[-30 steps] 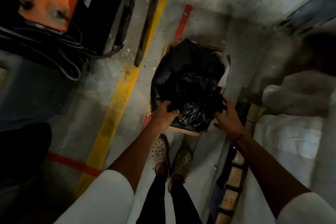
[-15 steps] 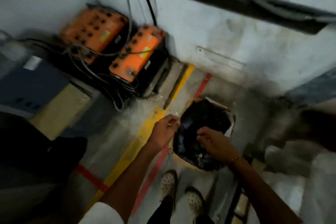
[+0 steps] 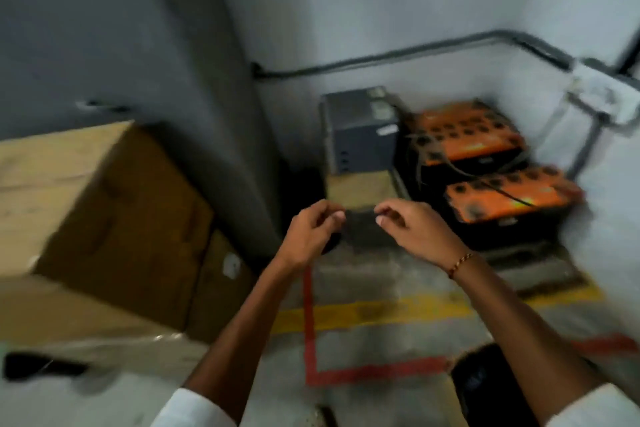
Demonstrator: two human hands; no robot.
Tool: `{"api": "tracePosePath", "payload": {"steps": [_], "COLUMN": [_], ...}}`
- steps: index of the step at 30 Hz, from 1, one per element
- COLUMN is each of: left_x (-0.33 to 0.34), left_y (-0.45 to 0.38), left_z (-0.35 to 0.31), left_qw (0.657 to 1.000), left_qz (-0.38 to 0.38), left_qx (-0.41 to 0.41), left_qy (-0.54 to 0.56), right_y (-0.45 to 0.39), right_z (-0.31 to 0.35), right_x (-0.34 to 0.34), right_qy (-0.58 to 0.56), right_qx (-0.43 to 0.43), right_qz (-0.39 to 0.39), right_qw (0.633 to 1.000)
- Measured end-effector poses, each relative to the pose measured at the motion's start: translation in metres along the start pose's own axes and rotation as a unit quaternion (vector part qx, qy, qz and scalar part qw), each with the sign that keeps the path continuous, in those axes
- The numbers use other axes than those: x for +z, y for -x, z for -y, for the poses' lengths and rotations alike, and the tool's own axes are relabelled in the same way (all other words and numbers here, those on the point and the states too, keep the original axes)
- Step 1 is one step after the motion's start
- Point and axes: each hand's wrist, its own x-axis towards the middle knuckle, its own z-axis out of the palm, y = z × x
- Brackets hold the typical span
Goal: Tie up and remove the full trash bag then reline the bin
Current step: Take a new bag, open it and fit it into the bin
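My left hand (image 3: 311,236) and my right hand (image 3: 412,229) are raised in front of me, thumbs and forefingers pinched. A small dark, flat piece of black plastic (image 3: 362,229) spans between the fingertips; the blur hides what exactly it is. It looks like a folded bag held by its top corners. The bin with its black trash bag (image 3: 474,378) shows only as a dark patch at the lower right, mostly hidden behind my right forearm.
Large cardboard boxes (image 3: 104,218) stand at the left. In the far corner are a grey unit (image 3: 360,135) and two orange-topped batteries (image 3: 467,139) with cables. Red tape (image 3: 310,322) and a yellow line (image 3: 381,312) mark the floor.
Both hands have left the bin's bag and come up together at chest height, pinching a dark piece. My view has swung up and left, away from the bin.
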Motion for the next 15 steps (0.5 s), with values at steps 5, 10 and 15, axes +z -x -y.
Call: {"api": "tracePosePath", "payload": {"steps": [5,10,15], "left_x": [-0.148,-0.278,-0.396], "left_y": [0.077,0.169,0.244], "left_z": [0.025,0.054,0.107], "left_qw": [0.981,0.938,0.903], "left_qz": [-0.194,-0.336,-0.424], "left_qx": [-0.012,0.000,-0.019], "left_qy": [0.009,0.086,0.074], "right_y": [-0.063,-0.082,-0.095], "right_z": [0.148,0.288,0.398], "right_x": [0.066,0.148,0.238], "right_qy": [-0.047,-0.167,-0.212], "right_qx": [-0.146,-0.213,-0.230], "right_qz": [0.070,0.143,0.174], "right_qw": [0.986,0.952,0.934]}}
